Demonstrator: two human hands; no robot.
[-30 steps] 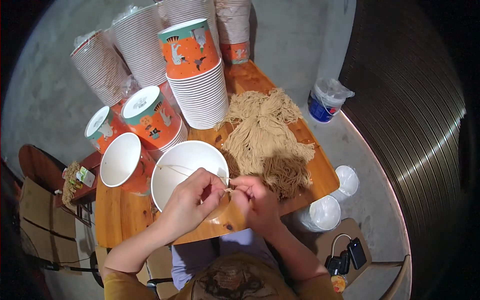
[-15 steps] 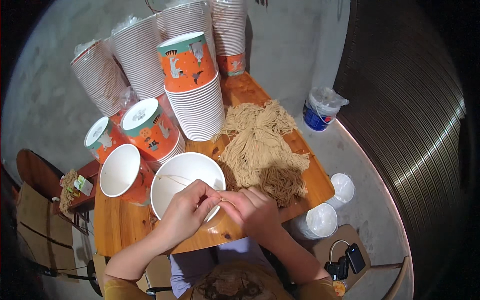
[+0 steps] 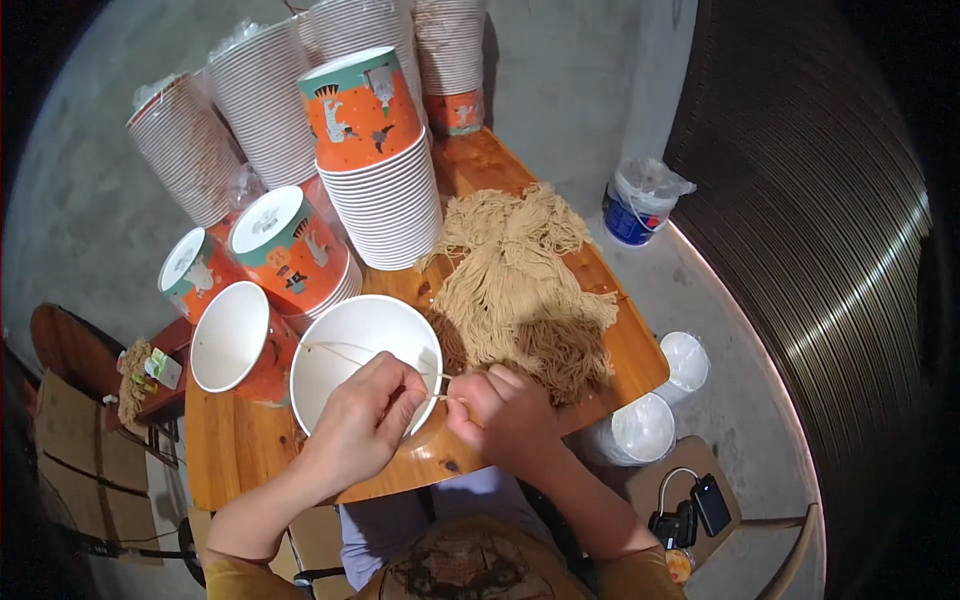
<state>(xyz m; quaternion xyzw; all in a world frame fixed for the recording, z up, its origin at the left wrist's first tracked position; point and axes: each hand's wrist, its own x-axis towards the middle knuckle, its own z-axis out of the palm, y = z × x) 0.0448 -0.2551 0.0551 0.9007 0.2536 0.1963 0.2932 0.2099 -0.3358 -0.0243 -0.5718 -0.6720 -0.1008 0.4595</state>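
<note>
Fingers of your left hand (image 3: 362, 418) and right hand (image 3: 503, 410) pinch a few thin noodle strands (image 3: 345, 352) over the white bowl (image 3: 352, 352) at lower centre; they look light, limp, easily snapped, so grip near the ends.

My left hand (image 3: 362, 418) and right hand (image 3: 502, 412) pinch a thin noodle strand (image 3: 350, 354) over the white paper bowl (image 3: 345, 340). The noodle pile (image 3: 520, 290) lies just right on the wooden bench (image 3: 240, 450).

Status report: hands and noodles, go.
Left hand and right hand pinch thin pale noodle strands over the empty white paper bowl. Tan noodle heap alongside. No obstruction.
</note>
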